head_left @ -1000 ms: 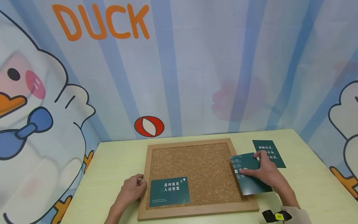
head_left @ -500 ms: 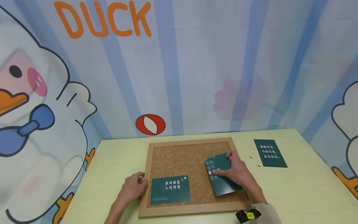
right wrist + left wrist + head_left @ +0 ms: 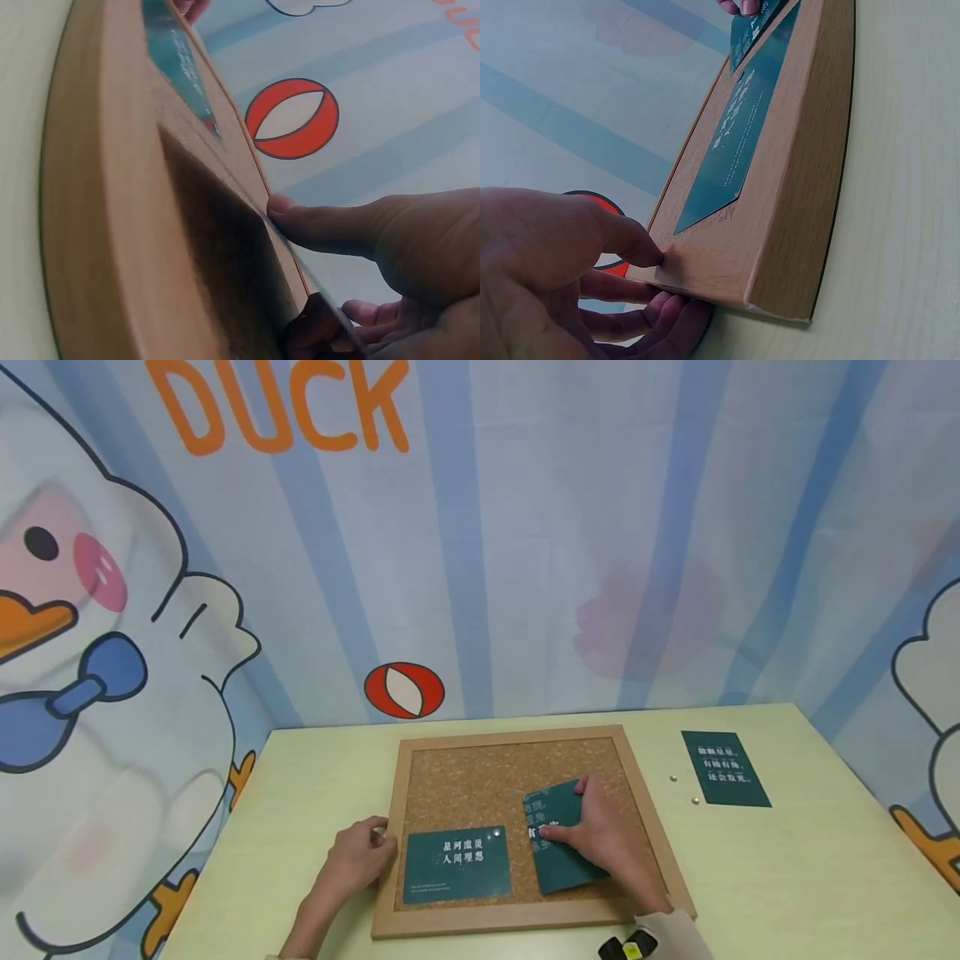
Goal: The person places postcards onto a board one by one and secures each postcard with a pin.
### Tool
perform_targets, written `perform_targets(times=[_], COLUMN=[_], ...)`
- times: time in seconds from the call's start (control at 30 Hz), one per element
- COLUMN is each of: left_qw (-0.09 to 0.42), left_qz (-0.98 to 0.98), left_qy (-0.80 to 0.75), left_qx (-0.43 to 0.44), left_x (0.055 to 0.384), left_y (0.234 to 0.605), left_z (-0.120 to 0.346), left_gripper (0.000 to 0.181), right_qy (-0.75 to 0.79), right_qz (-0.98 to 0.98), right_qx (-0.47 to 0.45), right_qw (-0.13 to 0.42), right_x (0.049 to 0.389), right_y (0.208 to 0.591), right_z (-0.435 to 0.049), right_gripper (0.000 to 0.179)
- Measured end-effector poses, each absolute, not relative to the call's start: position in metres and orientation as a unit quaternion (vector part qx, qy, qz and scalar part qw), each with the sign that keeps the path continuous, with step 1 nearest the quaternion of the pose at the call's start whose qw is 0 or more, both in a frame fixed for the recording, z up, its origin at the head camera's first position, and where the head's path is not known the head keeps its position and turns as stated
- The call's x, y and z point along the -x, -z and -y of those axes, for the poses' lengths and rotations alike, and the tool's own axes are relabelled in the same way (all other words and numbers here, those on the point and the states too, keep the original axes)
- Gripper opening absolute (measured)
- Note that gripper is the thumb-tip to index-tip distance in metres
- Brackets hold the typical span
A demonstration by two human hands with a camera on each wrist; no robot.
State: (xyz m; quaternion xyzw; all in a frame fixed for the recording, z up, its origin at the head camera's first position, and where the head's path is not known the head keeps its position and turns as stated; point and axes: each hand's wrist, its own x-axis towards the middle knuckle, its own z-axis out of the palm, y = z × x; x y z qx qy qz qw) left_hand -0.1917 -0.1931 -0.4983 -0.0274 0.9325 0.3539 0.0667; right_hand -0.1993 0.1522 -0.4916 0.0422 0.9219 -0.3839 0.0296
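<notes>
A wood-framed cork board (image 3: 480,785) lies on the table. At its lower left a dark green card (image 3: 456,881) with white writing is fixed by a small silver pushpin (image 3: 497,832) near its top right corner. My left hand (image 3: 358,857) grips the board's left edge; in the left wrist view the thumb (image 3: 641,244) lies on top of the frame and the fingers are beneath. Over the right half of the cork, my right hand (image 3: 607,835) pinches a second green card (image 3: 558,864). In the right wrist view this card is tilted above the cork, casting a shadow.
Right of the board, a third green card (image 3: 726,768) lies on the pale table (image 3: 322,768). Two small pushpins, a farther one (image 3: 672,778) and a nearer one (image 3: 695,801), lie between that card and the board. A printed curtain (image 3: 525,543) hangs behind.
My right hand has carried the green card leftward from beside the board's right edge to over the cork, uncovering the two pushpins. My left hand has stayed at the board's left edge.
</notes>
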Motion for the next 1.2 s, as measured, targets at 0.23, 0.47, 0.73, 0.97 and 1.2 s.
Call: perform_targets(times=[0.23, 0.47, 0.73, 0.97, 1.2], left_qw=[0.065, 0.065, 0.064, 0.064, 0.067], left_qz=[-0.934, -0.935, -0.935, -0.933, -0.934], left_qy=[-0.351, -0.349, -0.347, -0.353, -0.349], left_qx=[0.026, 0.023, 0.020, 0.022, 0.022], left_x=[0.1920, 0.1911, 0.1891, 0.1896, 0.1901], left_y=[0.4983, 0.4954, 0.4946, 0.4963, 0.4955], left_z=[0.1939, 0.1929, 0.1924, 0.1919, 0.1915], left_gripper=[0.045, 0.045, 0.044, 0.044, 0.045], right_qy=[0.355, 0.306, 0.271, 0.227, 0.165], right_qz=[-0.934, -0.951, -0.960, -0.971, -0.983], right_qx=[-0.036, -0.005, 0.007, 0.034, 0.055], right_qw=[0.033, 0.035, 0.065, 0.071, 0.066], right_x=[0.2012, 0.2017, 0.2023, 0.2026, 0.2022], right_y=[0.4914, 0.4889, 0.4870, 0.4859, 0.4861], right_z=[-0.1458, -0.1443, -0.1435, -0.1433, -0.1423], right_gripper=[0.083, 0.097, 0.094, 0.091, 0.100])
